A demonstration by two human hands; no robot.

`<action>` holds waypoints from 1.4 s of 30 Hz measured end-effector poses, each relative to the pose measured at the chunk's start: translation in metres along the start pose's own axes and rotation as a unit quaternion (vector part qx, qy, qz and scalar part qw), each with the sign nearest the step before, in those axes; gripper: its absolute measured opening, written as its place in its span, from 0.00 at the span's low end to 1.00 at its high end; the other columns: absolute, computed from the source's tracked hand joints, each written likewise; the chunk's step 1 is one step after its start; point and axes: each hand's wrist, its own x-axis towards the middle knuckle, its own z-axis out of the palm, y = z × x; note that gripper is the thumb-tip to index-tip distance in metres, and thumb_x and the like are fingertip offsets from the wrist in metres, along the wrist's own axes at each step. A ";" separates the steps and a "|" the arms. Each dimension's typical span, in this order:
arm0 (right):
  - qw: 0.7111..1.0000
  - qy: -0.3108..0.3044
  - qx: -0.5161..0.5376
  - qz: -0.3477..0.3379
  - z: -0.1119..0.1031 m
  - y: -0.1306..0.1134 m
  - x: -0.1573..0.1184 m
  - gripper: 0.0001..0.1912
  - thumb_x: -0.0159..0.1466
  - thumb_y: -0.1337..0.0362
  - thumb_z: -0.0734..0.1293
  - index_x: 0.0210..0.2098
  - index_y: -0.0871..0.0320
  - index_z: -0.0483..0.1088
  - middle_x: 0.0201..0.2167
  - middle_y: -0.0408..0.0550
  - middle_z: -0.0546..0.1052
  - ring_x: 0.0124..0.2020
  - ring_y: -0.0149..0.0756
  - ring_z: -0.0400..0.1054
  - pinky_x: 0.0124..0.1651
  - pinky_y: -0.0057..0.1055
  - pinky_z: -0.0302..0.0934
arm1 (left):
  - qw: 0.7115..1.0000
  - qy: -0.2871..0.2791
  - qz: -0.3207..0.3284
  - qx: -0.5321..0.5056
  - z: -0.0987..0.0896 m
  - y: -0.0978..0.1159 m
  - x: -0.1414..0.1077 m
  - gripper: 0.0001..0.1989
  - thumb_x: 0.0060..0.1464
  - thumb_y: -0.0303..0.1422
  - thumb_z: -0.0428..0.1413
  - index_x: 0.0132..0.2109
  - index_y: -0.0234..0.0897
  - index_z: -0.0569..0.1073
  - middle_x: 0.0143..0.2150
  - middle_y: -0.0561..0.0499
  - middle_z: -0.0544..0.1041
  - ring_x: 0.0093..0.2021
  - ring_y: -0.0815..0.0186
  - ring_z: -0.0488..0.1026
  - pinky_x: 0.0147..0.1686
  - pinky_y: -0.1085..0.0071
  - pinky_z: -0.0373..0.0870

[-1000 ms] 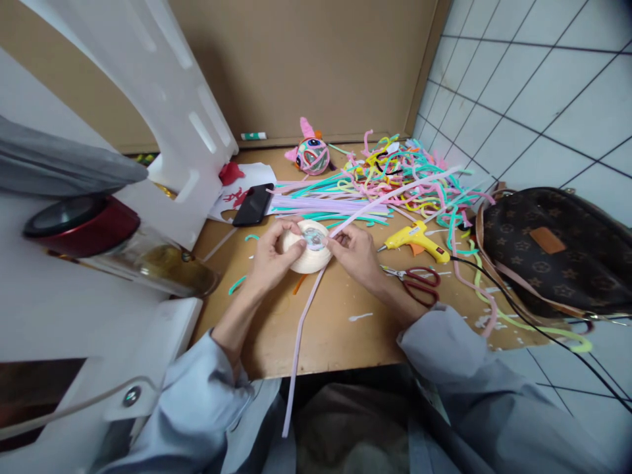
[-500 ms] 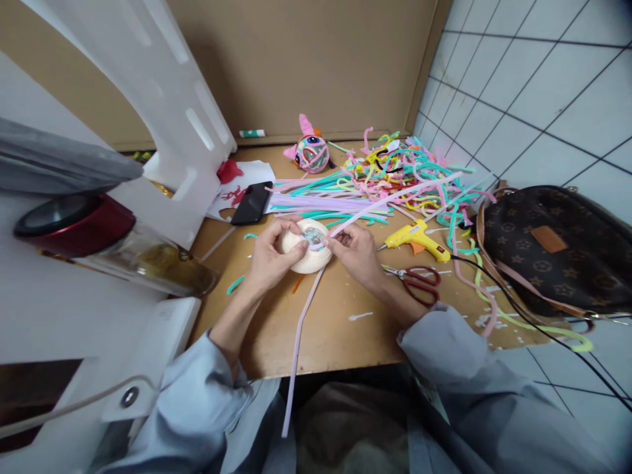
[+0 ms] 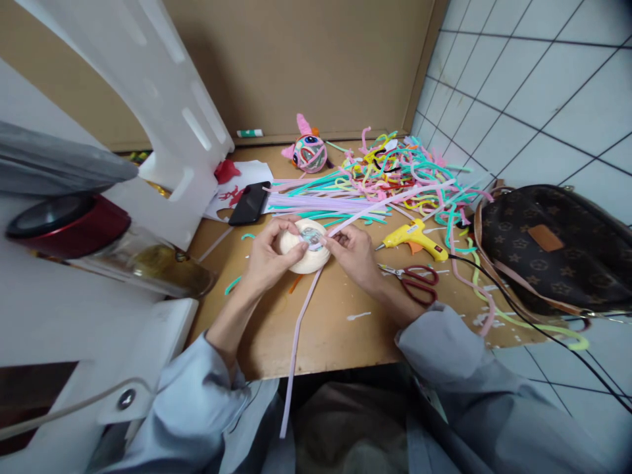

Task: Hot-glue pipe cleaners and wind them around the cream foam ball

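Note:
My left hand (image 3: 270, 253) is closed around the left side of a cream roll of tape (image 3: 312, 261), its thumb resting over the near rim. A long lilac pipe cleaner (image 3: 300, 322) runs across the roll; one end hangs past the table's front edge, the other slants up to the right. My right hand (image 3: 351, 253) pinches this pipe cleaner at the roll's right side. Bluish-green matter shows in the roll's centre, too small to make out. Close to my right forearm lie red-handled scissors (image 3: 419, 283) and a yellow glue gun (image 3: 415, 238).
Behind my hands are lilac and teal pipe cleaners (image 3: 326, 204) and a tangled colourful heap (image 3: 405, 164). A pink-eared ball figure (image 3: 310, 153), a phone (image 3: 251, 203) and a marker (image 3: 249, 133) lie farther back. A brown bag (image 3: 557, 250) stands right; a red-lidded bottle (image 3: 148, 257) left.
The whole view has shifted very slightly. Both hands keep their hold, and the upper end of the lilac pipe cleaner has dipped a little.

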 end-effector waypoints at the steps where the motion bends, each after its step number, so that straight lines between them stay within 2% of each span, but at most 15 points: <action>1: 1.000 0.001 -0.001 -0.002 0.000 0.000 0.000 0.05 0.57 0.63 0.72 0.31 0.57 0.73 0.28 0.41 0.73 0.30 0.31 0.67 0.34 0.29 0.62 | 1.000 -0.001 0.001 -0.002 0.000 0.000 0.000 0.14 0.44 0.37 0.66 0.36 0.39 0.70 0.52 0.43 0.78 0.55 0.54 0.75 0.58 0.58 0.70; 29: 0.999 -0.003 -0.029 -0.026 0.001 0.003 -0.002 0.05 0.58 0.64 0.72 0.30 0.57 0.72 0.27 0.42 0.73 0.29 0.32 0.66 0.34 0.29 0.62 | 1.000 -0.004 -0.007 0.012 0.000 0.002 0.000 0.11 0.45 0.36 0.61 0.36 0.39 0.69 0.52 0.44 0.78 0.56 0.54 0.74 0.58 0.57 0.69; 42: 0.999 0.000 -0.032 -0.012 0.002 0.001 -0.003 0.04 0.57 0.64 0.72 0.31 0.56 0.73 0.26 0.41 0.73 0.29 0.32 0.66 0.33 0.28 0.61 | 1.000 -0.003 -0.011 0.003 0.001 0.001 0.000 0.11 0.45 0.36 0.60 0.35 0.40 0.68 0.52 0.45 0.77 0.55 0.55 0.73 0.57 0.58 0.68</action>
